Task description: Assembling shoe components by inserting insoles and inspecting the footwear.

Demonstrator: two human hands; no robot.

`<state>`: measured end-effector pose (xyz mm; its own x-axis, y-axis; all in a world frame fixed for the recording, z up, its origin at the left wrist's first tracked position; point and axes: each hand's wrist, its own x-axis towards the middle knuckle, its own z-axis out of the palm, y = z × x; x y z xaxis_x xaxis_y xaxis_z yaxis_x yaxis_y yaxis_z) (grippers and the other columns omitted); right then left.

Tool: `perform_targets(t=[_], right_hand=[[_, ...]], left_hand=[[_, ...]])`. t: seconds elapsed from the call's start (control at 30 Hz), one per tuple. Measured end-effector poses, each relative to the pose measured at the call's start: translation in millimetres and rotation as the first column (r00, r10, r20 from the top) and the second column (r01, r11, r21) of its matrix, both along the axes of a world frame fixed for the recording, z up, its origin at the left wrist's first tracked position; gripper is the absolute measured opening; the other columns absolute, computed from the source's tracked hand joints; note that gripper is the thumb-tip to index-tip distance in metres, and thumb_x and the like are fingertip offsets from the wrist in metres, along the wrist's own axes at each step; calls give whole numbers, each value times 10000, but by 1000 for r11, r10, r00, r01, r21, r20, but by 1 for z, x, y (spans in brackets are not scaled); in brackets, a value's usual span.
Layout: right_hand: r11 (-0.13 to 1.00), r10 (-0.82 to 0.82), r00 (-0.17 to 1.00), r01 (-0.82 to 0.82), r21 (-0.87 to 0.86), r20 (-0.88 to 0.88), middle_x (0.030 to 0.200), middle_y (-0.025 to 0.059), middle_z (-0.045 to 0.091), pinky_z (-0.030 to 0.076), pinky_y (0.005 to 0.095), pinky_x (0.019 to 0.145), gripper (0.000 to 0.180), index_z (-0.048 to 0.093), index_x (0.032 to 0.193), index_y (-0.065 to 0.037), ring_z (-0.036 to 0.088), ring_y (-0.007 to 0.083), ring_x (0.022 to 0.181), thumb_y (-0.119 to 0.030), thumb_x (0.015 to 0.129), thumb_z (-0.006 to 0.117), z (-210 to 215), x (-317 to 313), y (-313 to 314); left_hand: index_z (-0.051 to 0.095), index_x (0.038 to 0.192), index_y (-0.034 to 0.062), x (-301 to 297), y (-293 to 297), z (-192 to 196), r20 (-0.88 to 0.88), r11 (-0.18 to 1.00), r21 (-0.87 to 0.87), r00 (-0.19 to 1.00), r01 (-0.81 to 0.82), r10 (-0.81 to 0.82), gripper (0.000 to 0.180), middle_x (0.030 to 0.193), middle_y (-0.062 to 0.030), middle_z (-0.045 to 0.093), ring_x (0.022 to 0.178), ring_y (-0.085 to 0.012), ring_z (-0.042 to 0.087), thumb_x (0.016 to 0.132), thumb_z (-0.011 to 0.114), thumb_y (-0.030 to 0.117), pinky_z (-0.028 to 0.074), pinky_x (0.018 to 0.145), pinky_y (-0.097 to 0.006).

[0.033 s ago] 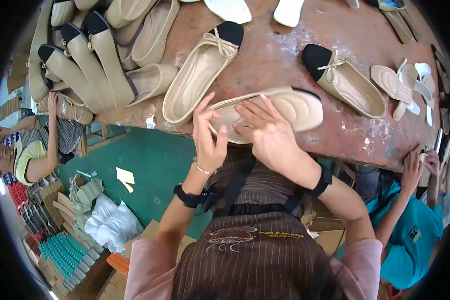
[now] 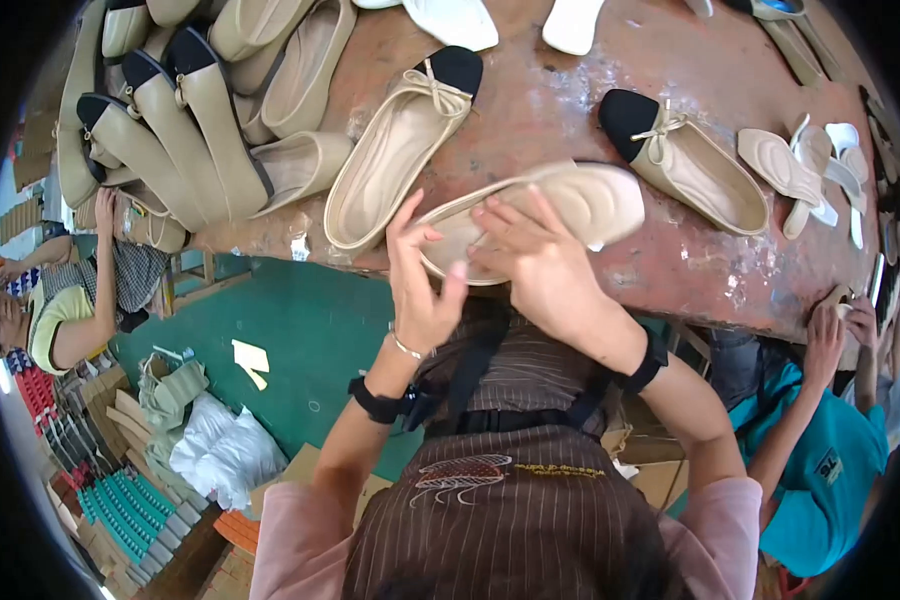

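A beige ballet flat (image 2: 455,213) lies on its sole at the table's near edge. My left hand (image 2: 422,270) is curled round its heel end, thumb on the near side and fingers on the far side. A padded beige insole (image 2: 600,205) lies in the shoe, its broad front end riding up over the dark toe. My right hand (image 2: 545,260) rests on the insole with fingers stretched and slightly apart, the tips toward the heel. Its thumb is partly hidden. Just to the left stands another beige flat (image 2: 395,165) with a black toe and a bow.
Several beige flats (image 2: 200,130) crowd the table's left side. A black-toed flat (image 2: 705,170) and loose insoles (image 2: 785,170) lie to the right. White insoles (image 2: 573,25) are at the far edge. Co-workers sit left (image 2: 75,320) and right (image 2: 820,470).
The insole's front end has tilted and slid slightly over the shoe's toe, and my right hand has shifted a little. The rest of the view has moved only slightly.
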<state>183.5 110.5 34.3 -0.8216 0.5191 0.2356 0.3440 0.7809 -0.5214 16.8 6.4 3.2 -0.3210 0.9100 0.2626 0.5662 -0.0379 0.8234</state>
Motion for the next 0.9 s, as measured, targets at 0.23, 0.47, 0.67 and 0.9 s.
perform_targets(t=[0.23,0.47,0.67,0.9], right_hand=[[750,-634,772,624,218,-29,1358,199,581,407,490,1075,511,589,1351,-3,533,402,1267,-78,859,705,32,35,48],[808,-451,892,428,-405,42,1221,249,628,482,497,999,361,631,1092,49,627,433,1115,8,748,730,79,49,25],[896,-392,905,417,-155,167,1414,238,566,279,623,1173,350,629,1138,-9,517,451,1336,41,792,630,52,62,-47],[879,-399,833,466,-100,383,1354,210,606,213,618,1202,493,629,1303,-16,527,409,1321,12,811,629,30,22,24]], left_hand=[[575,1233,-13,68,-10,79,-266,897,-399,912,191,-312,561,1603,-226,332,1070,-383,601,791,806,245,510,963,-449],[636,1241,-32,101,-3,81,-403,816,-523,773,246,-491,608,1487,-229,477,797,-280,657,746,802,279,584,656,-365],[707,1053,-33,104,-6,73,-460,749,-606,650,268,-605,407,1189,-222,644,773,-263,683,711,716,188,568,586,-347],[701,1131,-52,95,4,81,-386,747,-592,707,302,-593,554,1453,-320,511,685,-233,719,707,801,291,589,581,-324]])
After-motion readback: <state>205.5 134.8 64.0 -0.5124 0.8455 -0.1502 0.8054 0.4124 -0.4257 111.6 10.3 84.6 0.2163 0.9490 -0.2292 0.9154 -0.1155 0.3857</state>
